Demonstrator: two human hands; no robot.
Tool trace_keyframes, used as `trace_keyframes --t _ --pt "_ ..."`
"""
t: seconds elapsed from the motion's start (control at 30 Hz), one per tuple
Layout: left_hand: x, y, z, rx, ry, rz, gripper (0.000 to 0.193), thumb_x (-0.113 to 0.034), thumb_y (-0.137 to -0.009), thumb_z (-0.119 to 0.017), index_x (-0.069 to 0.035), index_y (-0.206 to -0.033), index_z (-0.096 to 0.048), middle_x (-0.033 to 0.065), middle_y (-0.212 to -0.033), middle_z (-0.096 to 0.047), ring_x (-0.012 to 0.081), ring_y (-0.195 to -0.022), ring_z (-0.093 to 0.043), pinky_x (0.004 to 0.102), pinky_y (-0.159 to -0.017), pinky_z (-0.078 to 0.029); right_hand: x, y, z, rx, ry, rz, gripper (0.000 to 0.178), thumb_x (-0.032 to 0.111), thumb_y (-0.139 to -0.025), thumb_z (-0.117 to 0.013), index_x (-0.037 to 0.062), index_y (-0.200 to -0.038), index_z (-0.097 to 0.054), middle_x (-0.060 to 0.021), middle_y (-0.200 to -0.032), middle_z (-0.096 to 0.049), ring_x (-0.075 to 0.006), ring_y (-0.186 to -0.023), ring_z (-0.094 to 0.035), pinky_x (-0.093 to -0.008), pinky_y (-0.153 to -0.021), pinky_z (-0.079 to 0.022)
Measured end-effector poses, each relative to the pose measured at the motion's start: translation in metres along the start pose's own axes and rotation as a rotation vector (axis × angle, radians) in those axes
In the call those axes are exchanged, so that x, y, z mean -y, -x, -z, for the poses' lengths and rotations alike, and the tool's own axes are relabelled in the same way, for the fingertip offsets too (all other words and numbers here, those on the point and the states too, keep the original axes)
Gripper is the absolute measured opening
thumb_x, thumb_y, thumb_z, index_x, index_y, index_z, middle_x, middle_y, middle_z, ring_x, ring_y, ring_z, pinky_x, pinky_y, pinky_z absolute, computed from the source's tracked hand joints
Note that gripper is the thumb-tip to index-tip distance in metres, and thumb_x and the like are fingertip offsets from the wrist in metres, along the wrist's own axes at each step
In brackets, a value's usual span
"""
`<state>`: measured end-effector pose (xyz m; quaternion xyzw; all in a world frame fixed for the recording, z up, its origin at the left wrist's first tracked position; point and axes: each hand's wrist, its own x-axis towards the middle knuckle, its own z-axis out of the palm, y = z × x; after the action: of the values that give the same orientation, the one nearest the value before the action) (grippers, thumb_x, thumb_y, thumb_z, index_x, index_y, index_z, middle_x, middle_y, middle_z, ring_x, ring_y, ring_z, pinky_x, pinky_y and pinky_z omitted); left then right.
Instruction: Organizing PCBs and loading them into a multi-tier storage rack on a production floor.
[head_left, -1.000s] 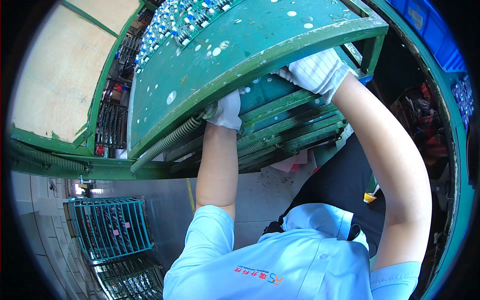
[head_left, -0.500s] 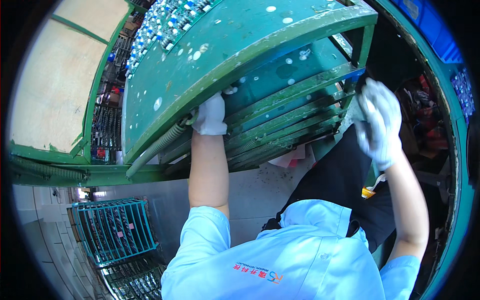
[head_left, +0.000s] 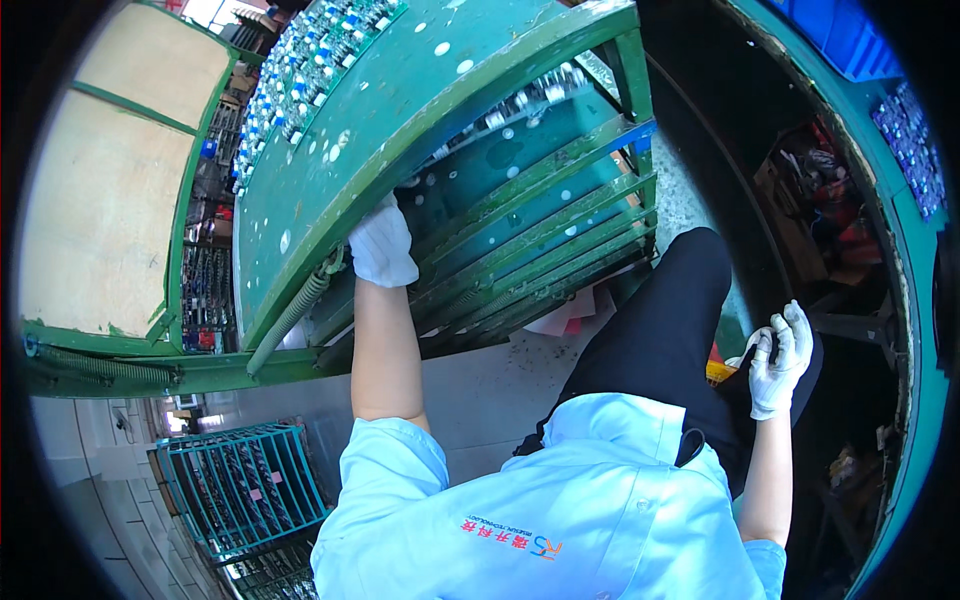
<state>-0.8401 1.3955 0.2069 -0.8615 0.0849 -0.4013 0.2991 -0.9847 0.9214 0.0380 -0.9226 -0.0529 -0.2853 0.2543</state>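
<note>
My left hand (head_left: 382, 245), in a white glove, reaches up against the underside of the curved front bar of a green metal rack shelf (head_left: 440, 130). Its fingertips are hidden behind the bar, so I cannot see how they close. Beside this hand, a coiled spring (head_left: 290, 320) runs down from the bar. My right hand (head_left: 782, 358), also gloved in white, is raised over my right thigh, apart from the rack. Its fingers are loosely bent and partly spread, with nothing visible in them. Circuit boards with blue and white components (head_left: 310, 75) lie on the shelf top.
Below the top shelf are slatted green rails (head_left: 540, 215) and another shelf with components at its back. Wooden panels in green frames (head_left: 110, 210) stand at left. A teal wire rack (head_left: 235, 490) is lower left. A blue crate (head_left: 840, 35) sits on the right bench.
The shelf's right corner has shifted left in view, and my left hand with it. Components on the shelf below now show. My right hand has dropped away from the rack toward my thigh.
</note>
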Motion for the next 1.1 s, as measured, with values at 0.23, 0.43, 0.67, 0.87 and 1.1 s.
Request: trace_keyframes --t 0.23,0.43,0.67,0.87,1.1 --pt "-0.005 -0.011 0.033 0.327 0.828 0.234 0.016 -0.010 -0.087 -0.057 -0.002 -0.098 -0.066 0.0123 -0.102 -0.065 0.0267 -0.089 -0.062 0.0377 -0.080 -0.048 0.000 0.005 -0.010 -0.041 -0.085 -0.115 0.032 -0.009 -0.073 -0.060 0.0027 -0.103 -0.060 -0.0186 -0.116 -0.058 -0.0356 -0.110 -0.056 -0.0416 -0.093 -0.046" --pt "-0.011 -0.018 0.043 0.333 0.875 0.157 0.013 -0.016 -0.087 -0.057 -0.006 -0.088 -0.065 0.0074 -0.083 -0.067 0.0262 -0.077 -0.065 0.0357 -0.071 -0.051 -0.003 0.005 -0.023 0.019 -0.149 -0.153 0.027 -0.004 -0.077 -0.058 0.0007 -0.104 -0.060 -0.0203 -0.118 -0.056 -0.0357 -0.109 -0.056 -0.0421 -0.092 -0.046" --pt "-0.013 -0.008 0.047 0.456 0.954 0.271 0.015 -0.017 -0.090 -0.055 -0.005 -0.089 -0.064 0.0067 -0.093 -0.066 0.0247 -0.092 -0.061 0.0376 -0.080 -0.046 -0.004 0.018 -0.037 0.085 -0.223 -0.197 0.026 -0.003 -0.080 -0.055 -0.0015 -0.106 -0.059 -0.0201 -0.118 -0.056 -0.0347 -0.109 -0.056 -0.0401 -0.090 -0.047" --pt "0.050 0.041 0.045 0.406 0.459 0.362 0.036 -0.030 -0.095 -0.048 -0.006 -0.120 -0.059 0.0141 -0.121 -0.059 0.0314 -0.114 -0.053 0.0426 -0.098 -0.039 -0.026 0.025 -0.030 0.050 -0.121 -0.162 0.017 -0.002 -0.084 -0.056 -0.0020 -0.100 -0.062 -0.0183 -0.111 -0.061 -0.0316 -0.104 -0.059 -0.0391 -0.091 -0.047" --pt "0.108 0.078 0.033 0.666 0.317 0.649 0.059 -0.047 -0.091 -0.051 -0.008 -0.135 -0.047 0.0171 -0.140 -0.044 0.0322 -0.132 -0.037 0.0385 -0.112 -0.023 -0.063 0.043 -0.047 0.129 -0.077 -0.235 0.014 0.000 -0.086 -0.056 -0.0021 -0.099 -0.062 -0.0173 -0.112 -0.061 -0.0313 -0.103 -0.059 -0.0386 -0.091 -0.047"
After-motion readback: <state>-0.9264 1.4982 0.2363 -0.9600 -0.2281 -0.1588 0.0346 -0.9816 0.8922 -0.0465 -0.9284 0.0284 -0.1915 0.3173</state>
